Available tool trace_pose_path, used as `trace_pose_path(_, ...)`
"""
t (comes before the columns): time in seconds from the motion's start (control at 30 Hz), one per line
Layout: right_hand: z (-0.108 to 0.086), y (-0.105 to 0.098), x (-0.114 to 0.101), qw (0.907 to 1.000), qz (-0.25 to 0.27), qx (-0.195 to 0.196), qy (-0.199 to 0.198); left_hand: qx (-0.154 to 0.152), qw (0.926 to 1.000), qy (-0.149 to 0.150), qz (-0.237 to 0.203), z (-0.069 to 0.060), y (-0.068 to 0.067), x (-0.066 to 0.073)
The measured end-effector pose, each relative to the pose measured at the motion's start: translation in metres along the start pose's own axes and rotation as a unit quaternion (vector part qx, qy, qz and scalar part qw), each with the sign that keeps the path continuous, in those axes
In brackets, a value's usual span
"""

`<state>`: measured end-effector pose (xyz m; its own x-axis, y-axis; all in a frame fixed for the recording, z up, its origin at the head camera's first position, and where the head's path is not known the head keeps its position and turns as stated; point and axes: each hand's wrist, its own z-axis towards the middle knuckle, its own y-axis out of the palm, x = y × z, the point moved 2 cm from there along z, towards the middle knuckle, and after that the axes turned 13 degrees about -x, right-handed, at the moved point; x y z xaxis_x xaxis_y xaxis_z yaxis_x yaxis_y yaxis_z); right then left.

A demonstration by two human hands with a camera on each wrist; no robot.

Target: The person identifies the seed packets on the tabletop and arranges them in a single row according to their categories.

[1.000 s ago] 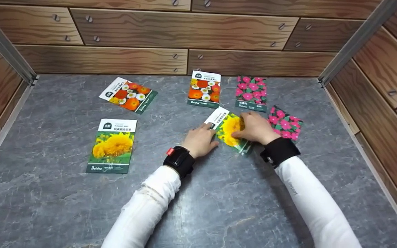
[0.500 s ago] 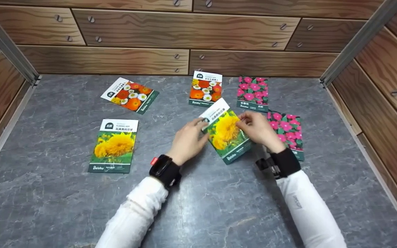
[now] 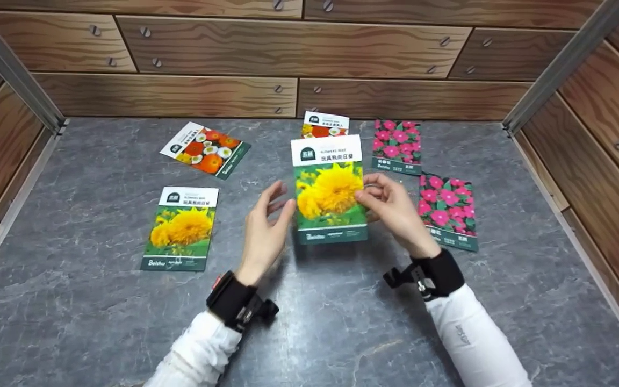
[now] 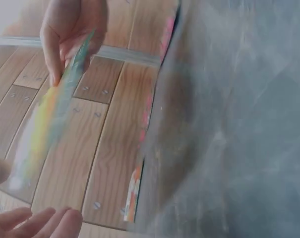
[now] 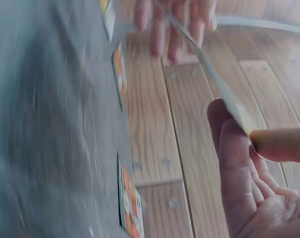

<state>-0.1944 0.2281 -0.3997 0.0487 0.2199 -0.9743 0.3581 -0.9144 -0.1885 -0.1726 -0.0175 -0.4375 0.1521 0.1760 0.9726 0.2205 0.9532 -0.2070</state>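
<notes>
The right hand (image 3: 398, 215) pinches the right edge of a yellow-flower packet (image 3: 331, 191), raised off the table and facing up. In the right wrist view the packet (image 5: 214, 77) shows edge-on between thumb and fingers of the right hand (image 5: 259, 183). Just left of the packet, the left hand (image 3: 264, 234) is held with its fingers apart, gripping nothing. The left wrist view, blurred, shows the packet (image 4: 48, 124) in the right hand (image 4: 73, 29), with fingertips of the left hand (image 4: 38, 225) below it.
A second yellow-flower packet (image 3: 183, 231) lies left. Orange-flower packets lie at the back left (image 3: 207, 150) and back middle (image 3: 324, 126), the latter partly hidden. Two pink-flower packets (image 3: 397, 145) (image 3: 447, 209) lie right. Wood-patterned walls (image 3: 288, 48) enclose the grey table (image 3: 320, 344).
The yellow-flower packet has been lifted off the table and turned upright in view. The left hand has moved left, away from it. The lower pink-flower packet, earlier partly covered, now shows more fully.
</notes>
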Motion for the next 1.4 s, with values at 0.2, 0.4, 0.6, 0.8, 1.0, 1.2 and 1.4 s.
trace_pose_path(0.2,-0.004,0.024,-0.003,0.9991,0.037,-0.018,-0.014,-0.005,0.9998,0.010,-0.019,-0.011,-0.005,0.004)
trace_pose_path(0.4,-0.004,0.034,0.000,0.9984,0.050,-0.022,-0.016,0.019,0.9996,0.017,-0.012,-0.014,-0.006,0.011)
trace_pose_path(0.6,-0.006,0.039,0.003,0.9993,0.014,0.008,-0.035,0.033,0.9992,0.021,0.001,-0.016,-0.009,0.013)
trace_pose_path(0.8,-0.011,0.047,0.004,0.9933,-0.081,0.037,-0.074,0.060,0.9958,0.036,0.060,-0.015,-0.012,0.015)
trace_pose_path(1.0,-0.014,0.047,0.004,0.9885,-0.116,0.059,-0.078,0.059,0.9918,0.051,0.101,-0.013,-0.013,0.018)
trace_pose_path(1.2,-0.012,0.052,0.004,0.9821,-0.147,0.067,-0.097,0.036,0.9894,0.046,0.133,-0.014,-0.016,0.019)
trace_pose_path(1.4,-0.008,0.070,0.003,0.9575,-0.249,0.068,-0.130,0.009,0.9718,-0.008,0.235,-0.018,-0.028,0.016)
